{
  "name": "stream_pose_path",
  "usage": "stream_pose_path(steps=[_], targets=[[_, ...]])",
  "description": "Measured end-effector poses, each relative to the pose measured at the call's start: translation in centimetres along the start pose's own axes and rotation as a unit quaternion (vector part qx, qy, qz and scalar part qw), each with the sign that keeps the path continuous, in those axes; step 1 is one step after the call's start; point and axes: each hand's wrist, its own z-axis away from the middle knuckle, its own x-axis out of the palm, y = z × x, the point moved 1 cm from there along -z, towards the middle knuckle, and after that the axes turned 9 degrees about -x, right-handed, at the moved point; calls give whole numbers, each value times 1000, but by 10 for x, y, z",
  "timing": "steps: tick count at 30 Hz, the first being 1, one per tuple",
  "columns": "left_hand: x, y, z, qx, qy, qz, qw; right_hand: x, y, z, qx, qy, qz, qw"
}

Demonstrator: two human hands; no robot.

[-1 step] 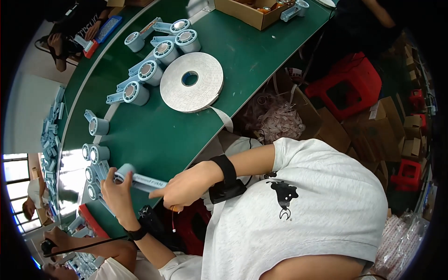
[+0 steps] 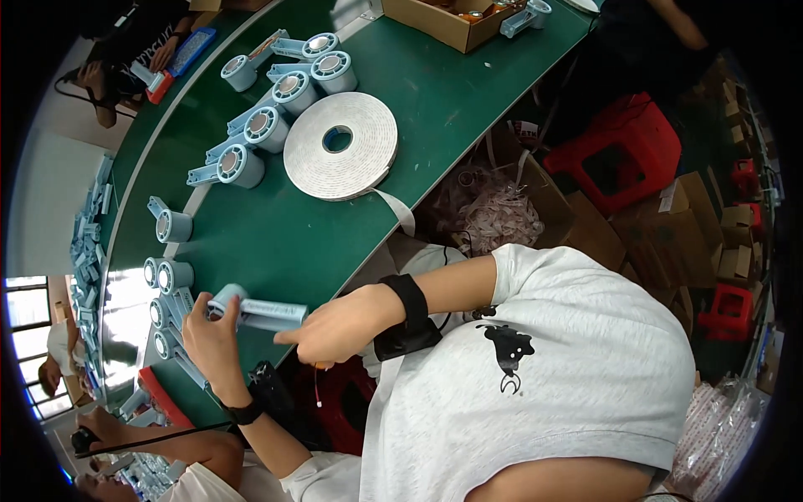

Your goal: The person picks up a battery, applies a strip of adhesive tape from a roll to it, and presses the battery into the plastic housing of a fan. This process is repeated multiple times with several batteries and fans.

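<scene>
My left hand (image 2: 213,343) is closed on the round head of a light blue handheld fan (image 2: 274,315). Its handle stretches sideways toward my right hand (image 2: 339,328), with printing along it. The right index finger reaches to the handle's free end; whether it touches cannot be told. Under that hand's curled fingers a small orange piece (image 2: 321,366) shows, with a thin wire hanging down to a white plug (image 2: 319,404). Just beyond my left hand, more blue fans (image 2: 176,276) lie on the green table (image 2: 276,226).
A big roll of white tape (image 2: 368,138) lies on the table, its loose end over the edge. Behind it sit several fans (image 2: 266,128). A cardboard box (image 2: 435,23) stands at the far end. Red stools (image 2: 619,151) and cartons fill the floor at right; other people work nearby.
The fan has turned in my left hand, so its handle lies more level and shows a different side. My right hand has shifted slightly; the wire dangles a little lower.
</scene>
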Motion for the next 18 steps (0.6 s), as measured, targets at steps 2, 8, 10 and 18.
stream_pose_path(steps=[2, 8, 10, 18], targets=[[6, 6, 4, 1, 20, 1, 1000, 3, -3, 16, 36, 4, 12, 999], [51, 15, -14, 133, 28, 314, 940, -18, 5, 59, 46, 241, 53, 968], [42, 15, -10, 115, -25, 422, 899, -24, 7, 61, 91, 197, 51, 975], [11, 32, 11, 406, 129, 65, 902, -32, 15, 58, 168, 103, -20, 980]])
